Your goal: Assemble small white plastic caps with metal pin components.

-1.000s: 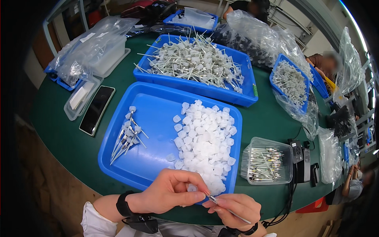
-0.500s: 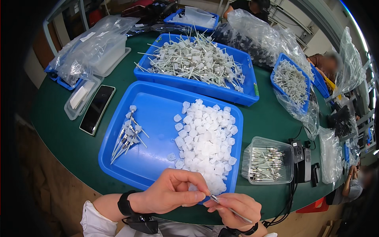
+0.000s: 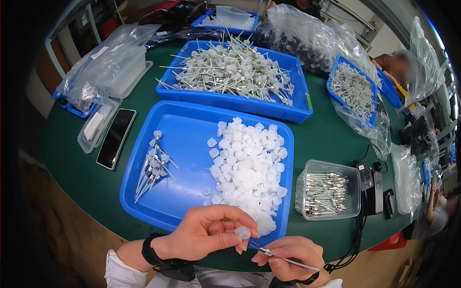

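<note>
White plastic made up the small cap (image 3: 244, 233) pinched between the thumb and forefinger of a worker's left hand (image 3: 206, 231), its far side hidden by the fingers. Just apart from it, the right hand (image 3: 290, 256) gripped a thin pale rod (image 3: 303, 265), metal end pointing toward the cap. Fingers covered part of the rod's length, and fine bluish lines at its tip were too small to identify. Both forearms ran out of view at the lower edge; a black strap (image 3: 151, 249) circled the left wrist, while another on the right was partly cut off.

Behind the hands lay a blue tray (image 3: 187, 189), its near edge partly concealed by the left hand. Loose caps (image 3: 249, 163) heaped its right side, the lower ones buried; capped rods (image 3: 152, 165) overlapped at left, too tangled to count. Beyond, a deeper blue bin (image 3: 300, 85) brimmed with more such pieces, its floor largely covered.

To the right, a clear box (image 3: 331, 217) held bare rods, beside a black device (image 3: 372, 192) whose cables dropped from sight past the table (image 3: 72, 153). At left lay a dark-screened phone (image 3: 116, 139). A crumpled clear bag (image 3: 113, 53) veiled the containers beneath it. At upper right, a person (image 3: 394, 67) was blurred and half screened by plastic; others were cropped near the rim.
</note>
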{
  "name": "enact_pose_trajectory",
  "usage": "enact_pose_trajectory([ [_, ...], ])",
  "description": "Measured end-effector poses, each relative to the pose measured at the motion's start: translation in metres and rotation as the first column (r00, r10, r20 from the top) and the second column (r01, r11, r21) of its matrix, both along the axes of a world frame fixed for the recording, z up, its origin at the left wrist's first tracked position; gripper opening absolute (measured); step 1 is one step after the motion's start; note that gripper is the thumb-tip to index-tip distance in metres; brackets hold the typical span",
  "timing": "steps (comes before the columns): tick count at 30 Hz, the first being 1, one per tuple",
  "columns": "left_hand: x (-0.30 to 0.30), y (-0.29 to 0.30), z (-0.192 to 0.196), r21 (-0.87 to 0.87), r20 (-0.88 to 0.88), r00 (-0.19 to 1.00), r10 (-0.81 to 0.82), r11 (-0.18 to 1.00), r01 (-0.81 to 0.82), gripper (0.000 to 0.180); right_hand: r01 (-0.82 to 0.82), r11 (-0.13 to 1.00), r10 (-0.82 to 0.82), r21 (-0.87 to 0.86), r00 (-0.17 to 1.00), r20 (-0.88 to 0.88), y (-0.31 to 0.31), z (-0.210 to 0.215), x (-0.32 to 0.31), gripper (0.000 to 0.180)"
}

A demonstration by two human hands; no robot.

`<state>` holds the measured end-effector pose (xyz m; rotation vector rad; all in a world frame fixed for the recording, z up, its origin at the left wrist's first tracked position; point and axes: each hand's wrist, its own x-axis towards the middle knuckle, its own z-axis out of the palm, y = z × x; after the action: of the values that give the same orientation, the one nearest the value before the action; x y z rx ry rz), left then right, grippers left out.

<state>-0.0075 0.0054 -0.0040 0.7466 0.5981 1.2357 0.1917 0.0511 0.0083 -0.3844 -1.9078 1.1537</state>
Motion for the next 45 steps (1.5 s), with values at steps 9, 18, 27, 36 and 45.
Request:
enact_pose_trajectory([
  [9,-0.001,0.002,0.0,-0.042,0.016,0.999,-0.048,0.998,0.049,0.024,0.034,0.997,-0.036,-0.064,0.999,-0.035,-0.002,-0.006,-0.001,0.023],
  [18,0.003,0.002,0.001,-0.028,-0.001,1.0,-0.001,1.0,0.0,0.026,-0.008,0.985,-0.004,0.17,0.997,0.071,0.006,-0.004,0.001,0.026],
  [27,0.003,0.002,-0.003,-0.045,0.03,1.0,0.002,0.999,-0.001,0.024,0.094,0.957,-0.096,0.274,0.995,-0.008,0.008,-0.002,-0.005,0.019],
  [36,-0.001,0.002,-0.003,-0.038,0.045,0.999,-0.028,0.999,0.03,0.026,0.095,0.96,-0.097,0.262,0.995,-0.004,0.009,-0.001,-0.006,0.017],
  [45,-0.004,0.003,-0.003,-0.053,0.054,0.995,-0.081,0.995,0.084,0.027,0.078,0.959,-0.077,0.271,0.997,-0.014,0.01,-0.004,-0.005,0.016],
])
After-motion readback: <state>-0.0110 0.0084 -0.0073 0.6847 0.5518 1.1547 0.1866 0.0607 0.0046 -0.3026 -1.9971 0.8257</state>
